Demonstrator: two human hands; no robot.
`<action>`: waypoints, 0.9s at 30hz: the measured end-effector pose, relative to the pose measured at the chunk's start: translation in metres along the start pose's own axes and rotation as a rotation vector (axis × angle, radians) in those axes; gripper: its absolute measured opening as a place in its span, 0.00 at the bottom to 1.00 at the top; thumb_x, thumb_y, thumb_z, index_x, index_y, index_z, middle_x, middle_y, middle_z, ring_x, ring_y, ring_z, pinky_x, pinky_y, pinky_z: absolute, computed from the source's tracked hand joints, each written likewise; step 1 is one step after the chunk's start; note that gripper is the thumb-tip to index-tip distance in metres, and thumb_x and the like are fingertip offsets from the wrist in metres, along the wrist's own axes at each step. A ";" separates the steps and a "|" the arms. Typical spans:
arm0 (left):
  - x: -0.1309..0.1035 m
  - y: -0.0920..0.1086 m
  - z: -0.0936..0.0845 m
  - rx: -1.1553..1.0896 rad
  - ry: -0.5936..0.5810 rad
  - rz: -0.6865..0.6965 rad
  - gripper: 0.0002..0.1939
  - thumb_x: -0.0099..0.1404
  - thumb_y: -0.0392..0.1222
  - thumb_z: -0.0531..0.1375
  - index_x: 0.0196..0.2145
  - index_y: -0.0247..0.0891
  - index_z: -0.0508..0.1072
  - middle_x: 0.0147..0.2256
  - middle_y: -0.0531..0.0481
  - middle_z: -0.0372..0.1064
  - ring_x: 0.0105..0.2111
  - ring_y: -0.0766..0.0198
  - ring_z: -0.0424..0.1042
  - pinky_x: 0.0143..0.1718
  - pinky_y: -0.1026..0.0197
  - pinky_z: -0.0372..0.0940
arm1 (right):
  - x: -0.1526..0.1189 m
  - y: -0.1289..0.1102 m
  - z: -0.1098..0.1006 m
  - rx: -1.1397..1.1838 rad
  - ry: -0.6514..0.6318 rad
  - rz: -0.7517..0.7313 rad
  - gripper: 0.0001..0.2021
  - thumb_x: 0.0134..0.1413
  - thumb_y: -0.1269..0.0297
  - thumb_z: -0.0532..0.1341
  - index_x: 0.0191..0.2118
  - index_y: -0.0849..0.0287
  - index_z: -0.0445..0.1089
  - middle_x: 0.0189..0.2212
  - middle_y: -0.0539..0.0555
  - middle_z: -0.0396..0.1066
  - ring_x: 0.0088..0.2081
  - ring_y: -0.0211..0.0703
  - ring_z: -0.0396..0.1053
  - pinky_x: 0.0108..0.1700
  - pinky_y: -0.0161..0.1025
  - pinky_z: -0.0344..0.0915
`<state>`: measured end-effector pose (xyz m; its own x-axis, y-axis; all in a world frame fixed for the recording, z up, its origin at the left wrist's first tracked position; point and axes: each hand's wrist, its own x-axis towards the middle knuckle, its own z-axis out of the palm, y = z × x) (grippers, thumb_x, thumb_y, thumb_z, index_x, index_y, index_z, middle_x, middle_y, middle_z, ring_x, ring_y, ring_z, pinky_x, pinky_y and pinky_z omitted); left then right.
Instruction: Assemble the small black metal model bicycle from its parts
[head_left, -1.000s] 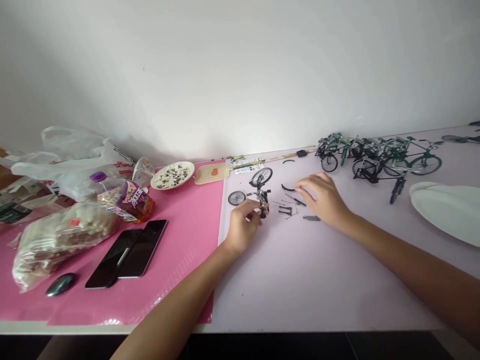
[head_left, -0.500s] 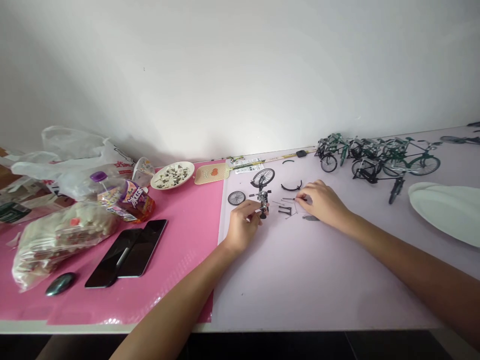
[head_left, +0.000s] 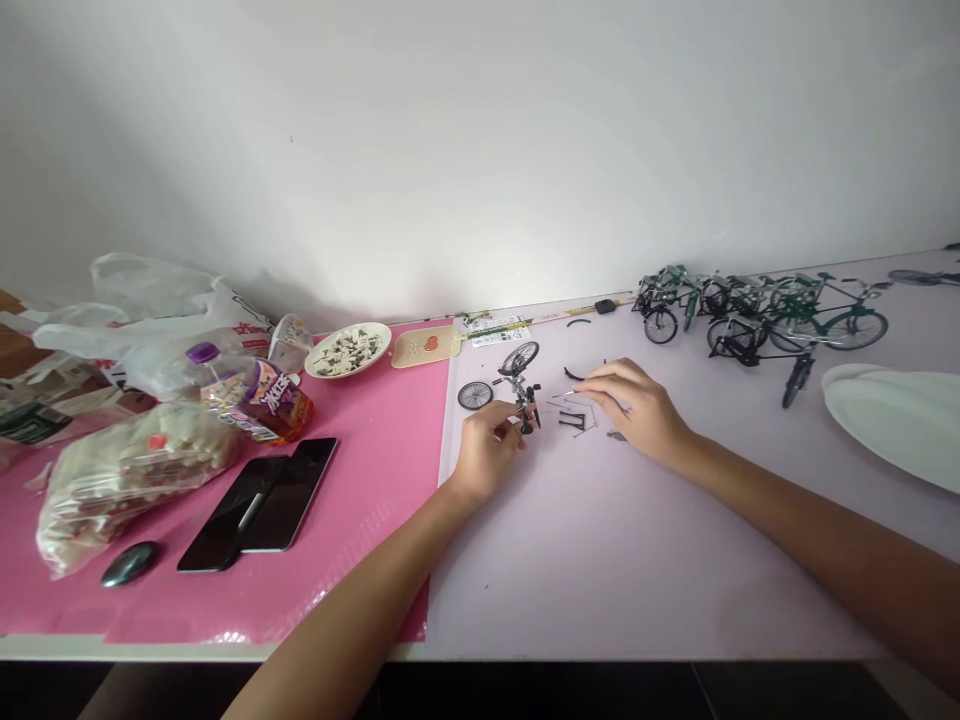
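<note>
My left hand (head_left: 489,447) is closed on a partly built model bicycle (head_left: 517,385), which has one spoked wheel on its far end. A loose wheel (head_left: 475,395) lies on the table just left of it. My right hand (head_left: 630,402) pinches a small thin rod-like part (head_left: 568,392) between thumb and fingertips, a little right of the bicycle. Under and beside this hand lie a black U-shaped part (head_left: 572,421), thin wire-like pieces and a small dark mesh-like piece (head_left: 616,435). A black curved mudguard (head_left: 574,375) lies behind the fingers, partly covered.
Several assembled model bicycles (head_left: 855,328) stand at the back right, beside a white plate (head_left: 892,420). Along the wall lies a long yellow strip (head_left: 525,323). On the pink mat are two phones (head_left: 289,495), a bottle (head_left: 255,395), a bowl of small pieces (head_left: 348,350) and plastic bags (head_left: 150,330).
My right hand has lifted the thin part off the table and moved slightly left with it. The bicycle in my left hand has turned and tilted.
</note>
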<state>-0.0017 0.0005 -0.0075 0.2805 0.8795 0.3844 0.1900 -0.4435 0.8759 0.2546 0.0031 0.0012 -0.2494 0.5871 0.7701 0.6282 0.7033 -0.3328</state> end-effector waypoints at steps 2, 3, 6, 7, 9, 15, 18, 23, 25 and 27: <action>0.000 -0.001 0.000 0.009 -0.005 0.009 0.16 0.62 0.27 0.56 0.40 0.34 0.82 0.37 0.45 0.78 0.23 0.72 0.72 0.26 0.69 0.68 | -0.001 -0.006 0.002 0.039 0.021 0.010 0.08 0.68 0.64 0.61 0.44 0.49 0.79 0.36 0.56 0.77 0.38 0.50 0.74 0.41 0.50 0.72; 0.000 -0.001 0.000 0.013 -0.008 0.010 0.16 0.62 0.27 0.56 0.41 0.34 0.82 0.37 0.45 0.78 0.23 0.72 0.72 0.26 0.69 0.68 | -0.001 -0.008 0.002 0.056 0.029 0.019 0.08 0.68 0.64 0.61 0.45 0.50 0.79 0.35 0.56 0.77 0.36 0.49 0.74 0.41 0.50 0.72; 0.000 0.000 0.000 0.038 -0.015 0.008 0.18 0.61 0.25 0.55 0.42 0.34 0.81 0.37 0.45 0.77 0.23 0.71 0.73 0.26 0.68 0.68 | -0.002 -0.012 0.003 0.085 0.044 0.029 0.08 0.69 0.64 0.60 0.45 0.50 0.78 0.34 0.55 0.77 0.35 0.48 0.74 0.39 0.48 0.72; 0.000 0.001 -0.001 0.053 -0.016 0.012 0.18 0.61 0.24 0.55 0.41 0.34 0.81 0.37 0.45 0.77 0.24 0.71 0.73 0.26 0.68 0.68 | -0.002 -0.013 0.003 0.085 0.045 0.030 0.08 0.69 0.64 0.60 0.45 0.50 0.78 0.34 0.55 0.77 0.35 0.48 0.74 0.39 0.48 0.72; 0.000 0.001 -0.002 0.086 -0.014 0.037 0.18 0.60 0.23 0.54 0.40 0.34 0.81 0.38 0.45 0.76 0.25 0.71 0.73 0.27 0.68 0.68 | -0.001 -0.014 0.003 0.080 0.051 0.039 0.09 0.70 0.63 0.59 0.45 0.51 0.78 0.34 0.55 0.77 0.36 0.49 0.74 0.40 0.48 0.71; -0.001 -0.001 -0.002 0.164 -0.031 0.208 0.21 0.61 0.20 0.52 0.42 0.35 0.80 0.40 0.43 0.76 0.32 0.67 0.76 0.28 0.68 0.69 | -0.006 -0.008 0.008 0.138 0.089 0.300 0.14 0.71 0.58 0.54 0.49 0.53 0.76 0.42 0.59 0.74 0.44 0.51 0.74 0.42 0.47 0.72; -0.001 -0.002 -0.002 0.264 -0.028 0.313 0.23 0.64 0.21 0.52 0.46 0.37 0.80 0.41 0.43 0.76 0.35 0.65 0.77 0.34 0.64 0.72 | -0.010 0.003 0.012 0.241 0.130 0.501 0.12 0.66 0.56 0.60 0.47 0.54 0.75 0.46 0.58 0.73 0.41 0.48 0.73 0.39 0.43 0.72; -0.002 -0.002 -0.009 0.539 -0.067 0.433 0.29 0.66 0.20 0.49 0.53 0.42 0.79 0.44 0.43 0.76 0.38 0.63 0.77 0.36 0.64 0.71 | -0.008 0.021 0.013 0.549 0.164 0.767 0.12 0.60 0.50 0.63 0.39 0.53 0.71 0.34 0.52 0.69 0.25 0.38 0.61 0.24 0.38 0.62; -0.001 -0.001 -0.013 0.640 -0.084 0.488 0.29 0.67 0.20 0.48 0.54 0.43 0.79 0.45 0.43 0.76 0.40 0.62 0.77 0.35 0.64 0.70 | -0.003 0.023 0.009 0.671 0.189 0.773 0.13 0.59 0.47 0.63 0.36 0.52 0.69 0.34 0.52 0.69 0.24 0.38 0.58 0.21 0.38 0.58; 0.000 0.002 -0.016 0.705 -0.092 0.548 0.27 0.70 0.23 0.47 0.53 0.42 0.78 0.45 0.43 0.75 0.41 0.61 0.77 0.36 0.63 0.71 | 0.001 0.021 0.002 0.715 0.203 0.754 0.15 0.60 0.45 0.61 0.36 0.52 0.69 0.35 0.54 0.70 0.24 0.38 0.57 0.20 0.39 0.57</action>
<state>-0.0161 0.0020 -0.0013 0.5701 0.5095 0.6445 0.5326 -0.8265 0.1823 0.2658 0.0197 -0.0062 0.1940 0.9385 0.2854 -0.0276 0.2961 -0.9548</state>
